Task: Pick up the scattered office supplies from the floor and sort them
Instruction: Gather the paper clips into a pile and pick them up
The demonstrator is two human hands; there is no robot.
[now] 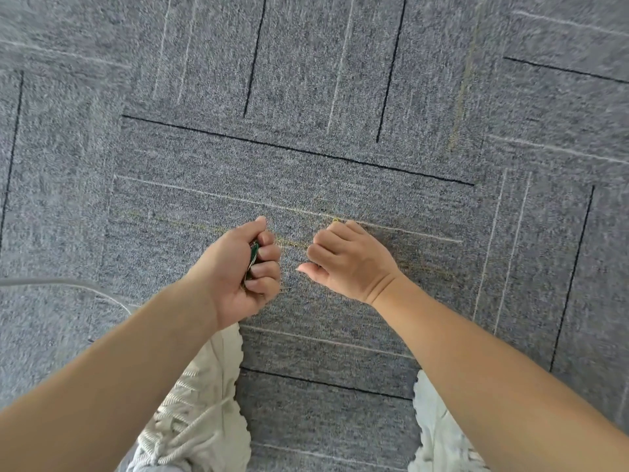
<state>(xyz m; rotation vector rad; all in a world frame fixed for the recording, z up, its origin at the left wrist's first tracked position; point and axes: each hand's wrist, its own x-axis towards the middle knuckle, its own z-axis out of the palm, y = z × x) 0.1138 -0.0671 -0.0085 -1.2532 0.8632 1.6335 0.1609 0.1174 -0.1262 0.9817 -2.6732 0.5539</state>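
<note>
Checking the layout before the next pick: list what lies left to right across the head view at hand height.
Grey cable → left hand, gripping green clips → paper clip on the carpet → right hand.

My left hand (245, 267) curls over most of the clips (254, 253); only a green sliver shows. My right hand (347, 260) hides its own fingertips, and the yellow loop (336, 220) at its 12 o'clock is too small to tell whether I hold it. My shoes (200, 403) run off the frame at 6 o'clock, the cable (68, 284) at 9.
</note>
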